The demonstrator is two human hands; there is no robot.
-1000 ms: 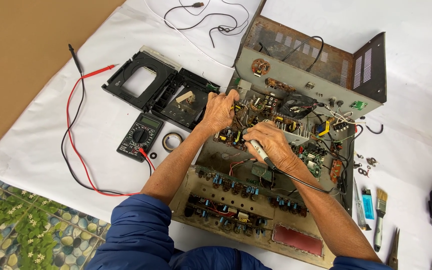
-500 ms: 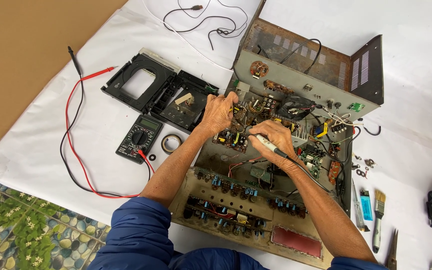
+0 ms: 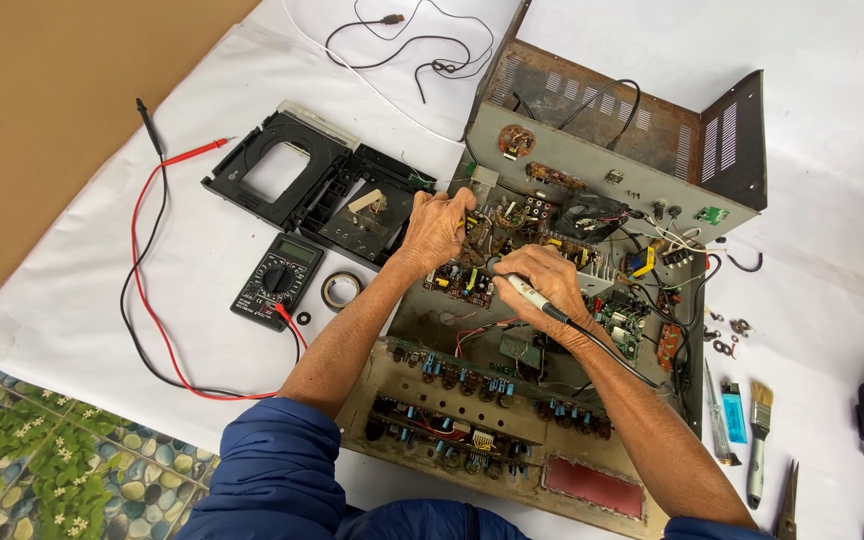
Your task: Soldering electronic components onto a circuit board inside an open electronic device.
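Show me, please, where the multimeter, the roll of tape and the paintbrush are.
multimeter [image 3: 277, 281]: head view, on its round dial.
roll of tape [image 3: 341, 291]: head view, on its ring edge.
paintbrush [image 3: 758, 440]: head view, on its handle.

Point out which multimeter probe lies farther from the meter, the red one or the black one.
The black probe: it lies on the brown board at the far left, beyond the white sheet's edge. The red probe rests on the sheet, closer to the multimeter.

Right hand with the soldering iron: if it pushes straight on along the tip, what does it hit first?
Probably the small circuit board below the left hand; the right hand aims the soldering iron up-left at it, though depth is unclear.
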